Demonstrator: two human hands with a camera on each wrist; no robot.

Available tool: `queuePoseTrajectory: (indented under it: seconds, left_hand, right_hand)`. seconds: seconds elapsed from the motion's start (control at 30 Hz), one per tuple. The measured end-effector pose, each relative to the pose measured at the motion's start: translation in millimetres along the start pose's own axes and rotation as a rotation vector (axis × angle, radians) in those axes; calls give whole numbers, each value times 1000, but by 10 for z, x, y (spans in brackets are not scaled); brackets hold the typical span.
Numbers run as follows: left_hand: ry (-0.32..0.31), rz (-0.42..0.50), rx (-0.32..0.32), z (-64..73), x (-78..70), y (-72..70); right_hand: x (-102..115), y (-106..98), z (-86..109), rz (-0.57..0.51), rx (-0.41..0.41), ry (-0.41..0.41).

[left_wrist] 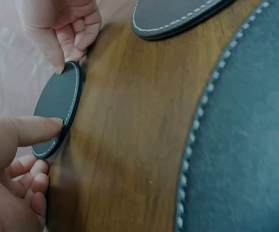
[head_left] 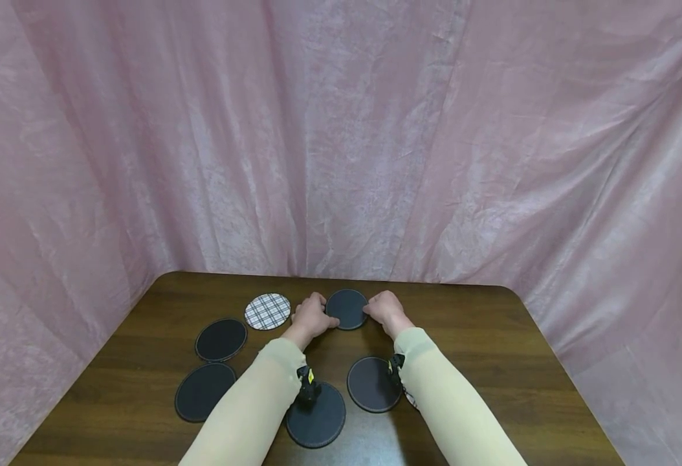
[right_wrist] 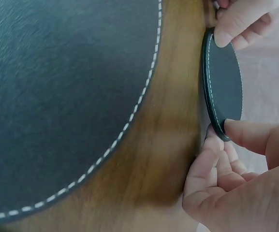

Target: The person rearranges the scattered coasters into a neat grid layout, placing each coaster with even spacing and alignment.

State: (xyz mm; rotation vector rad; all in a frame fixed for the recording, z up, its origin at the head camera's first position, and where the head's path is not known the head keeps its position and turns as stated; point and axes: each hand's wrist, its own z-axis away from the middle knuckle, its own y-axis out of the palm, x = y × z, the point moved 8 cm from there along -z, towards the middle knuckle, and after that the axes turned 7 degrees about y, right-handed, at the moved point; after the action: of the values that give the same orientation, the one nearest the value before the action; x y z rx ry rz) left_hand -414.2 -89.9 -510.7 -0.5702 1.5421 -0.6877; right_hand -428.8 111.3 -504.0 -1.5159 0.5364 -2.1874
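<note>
A round black coaster [head_left: 347, 309] with white stitching lies between both hands near the far side of the table. My left hand [head_left: 312, 317] grips its left edge, the thumb on the upper face and the other fingers at the rim. On the opposite edge, my right hand [head_left: 386, 309] pinches the rim between thumb and curled fingers. In the left wrist view the coaster [left_wrist: 57, 94] looks slightly raised at the near edge. The right wrist view shows the right thumb [right_wrist: 248, 135] on the stitched border. The coaster's underside is hidden.
Left of my left hand lies a white plaid coaster [head_left: 267, 311]. Several black coasters rest on the wooden table [head_left: 469, 323], two at left and two nearer me [head_left: 370, 385]. A patterned piece [head_left: 411, 400] is mostly hidden under my right forearm. A pink curtain [head_left: 341, 142] hangs behind.
</note>
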Motion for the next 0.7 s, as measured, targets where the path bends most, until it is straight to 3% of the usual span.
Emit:
queuePoseTrajectory:
  seconds: [0.3, 0.53, 0.7]
  left_hand:
    - [43, -14, 72, -188, 183, 194]
    - [106, -91, 40, -366, 414, 408]
    - [131, -105, 23, -310, 348, 422]
  right_hand:
    - [-112, -72, -11, -109, -24, 49]
    - [-105, -137, 148, -148, -19, -18]
    - [-108, -222, 232, -100, -25, -53]
